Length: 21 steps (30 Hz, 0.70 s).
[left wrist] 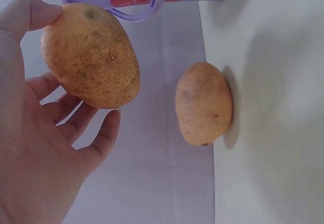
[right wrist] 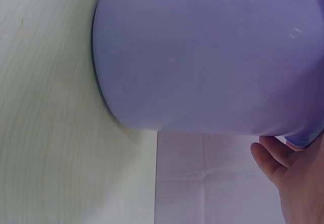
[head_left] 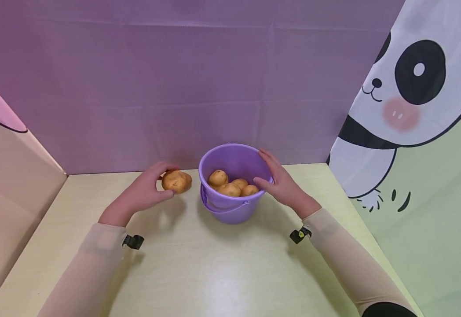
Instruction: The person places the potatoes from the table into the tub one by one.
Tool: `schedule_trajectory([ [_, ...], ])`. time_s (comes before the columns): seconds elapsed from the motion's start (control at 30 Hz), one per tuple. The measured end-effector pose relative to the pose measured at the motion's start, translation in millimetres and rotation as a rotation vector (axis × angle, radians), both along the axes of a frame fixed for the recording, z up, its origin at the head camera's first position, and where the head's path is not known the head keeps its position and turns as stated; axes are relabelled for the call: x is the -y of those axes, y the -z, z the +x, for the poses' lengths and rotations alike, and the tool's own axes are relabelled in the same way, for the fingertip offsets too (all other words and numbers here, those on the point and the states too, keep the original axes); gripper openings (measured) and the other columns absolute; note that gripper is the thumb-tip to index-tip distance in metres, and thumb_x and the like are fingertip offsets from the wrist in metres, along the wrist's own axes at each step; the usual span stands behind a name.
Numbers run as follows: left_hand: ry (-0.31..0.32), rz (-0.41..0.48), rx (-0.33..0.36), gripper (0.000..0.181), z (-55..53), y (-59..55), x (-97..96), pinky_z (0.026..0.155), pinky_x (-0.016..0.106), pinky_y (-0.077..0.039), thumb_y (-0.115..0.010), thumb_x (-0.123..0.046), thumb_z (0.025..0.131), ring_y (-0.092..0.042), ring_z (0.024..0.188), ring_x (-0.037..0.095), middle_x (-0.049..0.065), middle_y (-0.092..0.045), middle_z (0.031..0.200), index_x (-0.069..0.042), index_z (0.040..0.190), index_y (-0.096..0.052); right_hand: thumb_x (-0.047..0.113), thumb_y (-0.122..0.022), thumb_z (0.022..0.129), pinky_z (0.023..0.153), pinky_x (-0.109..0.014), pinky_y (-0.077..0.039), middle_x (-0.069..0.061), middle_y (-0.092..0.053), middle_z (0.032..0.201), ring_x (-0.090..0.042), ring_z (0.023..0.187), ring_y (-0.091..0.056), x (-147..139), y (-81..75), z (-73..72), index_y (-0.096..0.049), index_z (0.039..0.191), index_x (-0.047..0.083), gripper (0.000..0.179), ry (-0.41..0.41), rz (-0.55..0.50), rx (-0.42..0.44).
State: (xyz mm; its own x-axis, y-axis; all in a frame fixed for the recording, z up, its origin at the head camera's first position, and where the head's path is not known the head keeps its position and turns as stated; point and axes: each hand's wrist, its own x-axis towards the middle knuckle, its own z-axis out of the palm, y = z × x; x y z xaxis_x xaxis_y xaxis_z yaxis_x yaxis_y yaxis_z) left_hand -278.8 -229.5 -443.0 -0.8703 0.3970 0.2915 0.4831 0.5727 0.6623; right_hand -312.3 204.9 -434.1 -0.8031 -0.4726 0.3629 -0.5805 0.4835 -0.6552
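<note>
In the head view my left hand [head_left: 147, 187] holds a brown potato [head_left: 175, 182] between thumb and fingers, raised above the table to the left of a purple bucket [head_left: 230, 213]. The left wrist view shows this potato [left wrist: 91, 57] up close, with a second potato [left wrist: 204, 104] lying on the table beyond it. Several potatoes [head_left: 229, 189] lie inside the bucket, which stands upright. My right hand [head_left: 283, 185] grips the bucket's right rim, its thumb over the edge. From the right wrist, the bucket wall [right wrist: 202, 57] covers part of the fingers [right wrist: 268, 161].
The pale wood-grain table [head_left: 214, 268] meets a purple backdrop [head_left: 199, 88] just behind the bucket. A panel with a panda picture [head_left: 420, 114] borders the right side, and a pinkish panel [head_left: 12, 189] the left. The bucket's handle [head_left: 222, 210] hangs down in front.
</note>
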Motion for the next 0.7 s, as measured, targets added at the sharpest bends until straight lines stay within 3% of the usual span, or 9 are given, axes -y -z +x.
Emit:
schedule_trajectory([
  [0.3,-0.001,0.038,-0.032,0.056,1.8,-13.9,1.4,0.112,0.061,-0.047,-0.078,-0.006,0.094,-0.058,0.126,0.032,0.013,-0.060,0.143,-0.006,0.148,-0.061,0.032,-0.072,0.102,0.130,-0.062,-0.030,-0.011,-0.022,0.182,-0.039,0.163,-0.030,-1,-0.6,0.0,-0.030,0.174,0.007,0.087,-0.002,-0.004,0.010],
  [0.7,-0.013,0.051,-0.026,0.057,3.5,-37.6,0.2,0.113,0.058,-0.046,-0.076,-0.005,0.094,-0.058,0.127,0.034,0.011,-0.058,0.143,-0.007,0.149,-0.060,0.033,-0.071,0.102,0.130,-0.062,-0.030,-0.012,-0.022,0.182,-0.039,0.163,-0.030,-1,-2.8,1.8,-0.029,0.174,0.006,0.088,-0.002,-0.004,0.011],
])
